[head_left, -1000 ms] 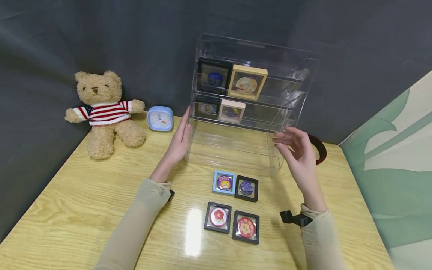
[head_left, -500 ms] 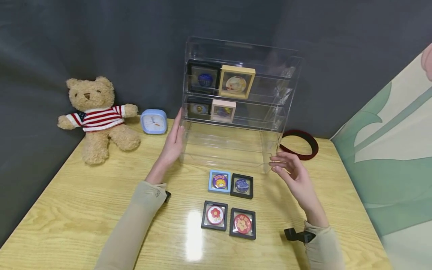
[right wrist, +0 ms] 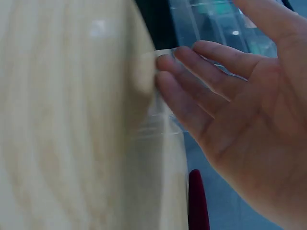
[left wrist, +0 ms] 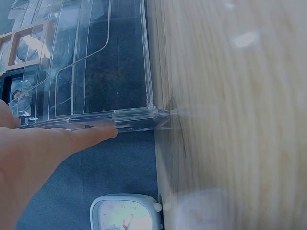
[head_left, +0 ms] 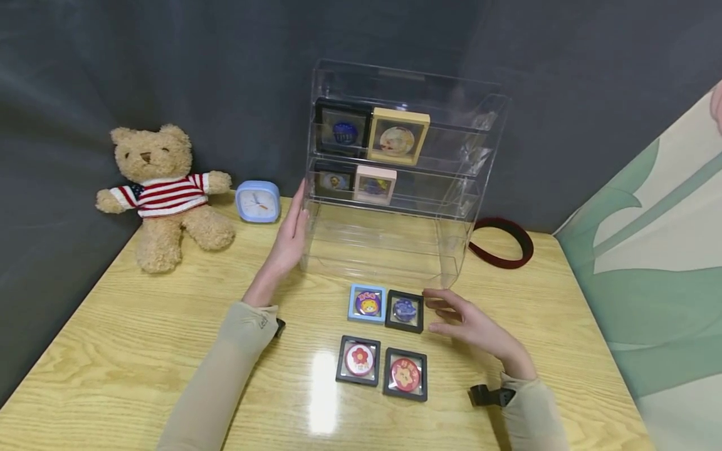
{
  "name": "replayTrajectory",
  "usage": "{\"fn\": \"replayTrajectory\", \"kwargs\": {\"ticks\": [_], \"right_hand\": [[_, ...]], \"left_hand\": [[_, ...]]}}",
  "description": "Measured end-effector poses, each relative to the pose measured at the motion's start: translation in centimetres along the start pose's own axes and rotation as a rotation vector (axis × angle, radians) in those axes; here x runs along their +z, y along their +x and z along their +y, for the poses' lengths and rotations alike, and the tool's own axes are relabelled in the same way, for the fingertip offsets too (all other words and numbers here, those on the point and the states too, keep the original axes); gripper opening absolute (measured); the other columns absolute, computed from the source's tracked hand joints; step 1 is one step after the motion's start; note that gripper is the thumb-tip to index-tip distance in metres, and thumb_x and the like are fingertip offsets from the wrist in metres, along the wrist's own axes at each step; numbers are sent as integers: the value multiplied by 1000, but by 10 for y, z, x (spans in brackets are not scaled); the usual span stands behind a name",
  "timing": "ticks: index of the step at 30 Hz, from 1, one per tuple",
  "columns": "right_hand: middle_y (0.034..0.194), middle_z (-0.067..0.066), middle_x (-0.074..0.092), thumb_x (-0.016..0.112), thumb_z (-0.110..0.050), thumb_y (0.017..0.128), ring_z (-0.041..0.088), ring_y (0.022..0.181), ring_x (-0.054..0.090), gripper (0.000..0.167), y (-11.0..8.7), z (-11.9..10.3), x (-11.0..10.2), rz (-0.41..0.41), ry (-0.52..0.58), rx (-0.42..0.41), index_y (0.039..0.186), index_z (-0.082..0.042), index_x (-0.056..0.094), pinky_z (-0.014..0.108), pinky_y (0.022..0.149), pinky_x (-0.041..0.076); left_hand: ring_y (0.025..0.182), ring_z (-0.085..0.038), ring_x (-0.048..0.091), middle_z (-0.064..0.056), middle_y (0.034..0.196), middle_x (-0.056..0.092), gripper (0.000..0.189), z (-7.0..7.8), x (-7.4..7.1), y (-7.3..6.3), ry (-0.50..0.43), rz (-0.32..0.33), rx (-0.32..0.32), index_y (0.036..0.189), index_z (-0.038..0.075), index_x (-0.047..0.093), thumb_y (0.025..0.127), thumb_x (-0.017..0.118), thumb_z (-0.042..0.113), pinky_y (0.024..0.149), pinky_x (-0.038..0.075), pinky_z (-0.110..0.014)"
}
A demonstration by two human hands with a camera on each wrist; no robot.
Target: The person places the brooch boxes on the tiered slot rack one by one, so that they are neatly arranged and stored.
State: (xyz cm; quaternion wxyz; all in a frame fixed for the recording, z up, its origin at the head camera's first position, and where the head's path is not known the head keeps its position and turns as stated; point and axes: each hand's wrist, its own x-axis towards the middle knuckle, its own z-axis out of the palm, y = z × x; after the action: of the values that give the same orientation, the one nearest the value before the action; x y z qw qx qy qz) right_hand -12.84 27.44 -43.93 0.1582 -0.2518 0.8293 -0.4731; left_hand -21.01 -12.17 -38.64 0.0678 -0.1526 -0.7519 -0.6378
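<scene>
A clear plastic tiered case [head_left: 420,181] was seemingly steadied by the left hand [head_left: 289,239], fingers straight; before it, a square black-framed purple badge [head_left: 404,310] was flanked by the right hand [head_left: 472,327], fingers parted.

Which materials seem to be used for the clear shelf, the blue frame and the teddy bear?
Clear shelf: glossy plastic, probably acrylic; see-through panels with bright edges.
Blue frame: possibly smooth plastic, evenly coloured, straight-edged.
Teddy bear: soft-looking plush, by its curly, matte pile.

Head view faces down across the table [head_left: 141,351]; both closer wrist views share the rack [head_left: 440,166]
</scene>
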Motion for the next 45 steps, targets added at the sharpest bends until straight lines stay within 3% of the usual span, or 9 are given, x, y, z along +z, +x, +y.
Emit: {"fn": "replayTrajectory", "kwargs": {"ticks": [6,12,17,22,27,31,35,38,45], "right_hand": [[154,27,51,81,-11,97,48,140,51,72,2,3,4,5,-52,15,156,10,45,59,116,41],[149,24,53,93,-22,85,48,140,49,85,6,5,11,46,-230,3,152,11,51,64,120,31],[143,22,53,95,-24,83,44,132,56,90,11,3,17,70,-289,-6,154,8,50,65,116,40],[141,19,54,94,-25,85,38,124,58,81,14,2,20,94,-332,-18,151,3,55,65,109,46],[132,16,61,95,-18,83,34,118,62,77,14,2,20,106,-271,2,146,1,57,59,104,51],[124,14,67,95,-11,81,28,110,67,76,14,2,19,107,-184,31,146,-2,55,44,97,58],[124,20,65,89,1,86,25,101,70,66,13,3,17,126,-46,44,142,1,54,31,84,61],[126,24,61,82,8,89,23,97,72,57,14,3,17,142,33,43,139,3,55,29,77,62],[126,26,59,76,11,94,19,93,74,43,15,6,15,185,74,32,132,7,57,30,75,64]], "left_hand": [[163,-28,8,-14,178,6,59,-2,-1,1,-11,5,-1,173,6,7,117,26,4,131,14,-38],[163,-28,8,-16,178,6,58,0,-1,1,-11,3,9,172,3,7,117,27,4,131,13,-37],[163,-28,9,-16,178,7,58,1,-1,0,-8,4,21,172,2,7,117,26,5,131,14,-36],[163,-28,9,-16,178,6,58,1,-1,1,-11,2,26,172,3,7,117,26,5,131,15,-36],[163,-29,9,-16,178,6,58,1,-1,1,1,0,24,172,2,7,117,26,5,131,15,-38],[163,-30,8,-17,178,6,58,2,-1,1,1,-5,20,172,2,6,117,26,5,131,15,-39],[163,-29,9,-17,178,6,58,3,-1,1,-1,-8,21,172,2,6,117,26,5,131,15,-38],[163,-29,9,-17,178,6,58,3,-1,0,-3,-6,26,172,2,7,117,26,5,131,16,-38],[163,-28,9,-17,178,7,58,2,0,0,-15,-5,34,172,2,7,117,26,5,131,15,-36]]}}
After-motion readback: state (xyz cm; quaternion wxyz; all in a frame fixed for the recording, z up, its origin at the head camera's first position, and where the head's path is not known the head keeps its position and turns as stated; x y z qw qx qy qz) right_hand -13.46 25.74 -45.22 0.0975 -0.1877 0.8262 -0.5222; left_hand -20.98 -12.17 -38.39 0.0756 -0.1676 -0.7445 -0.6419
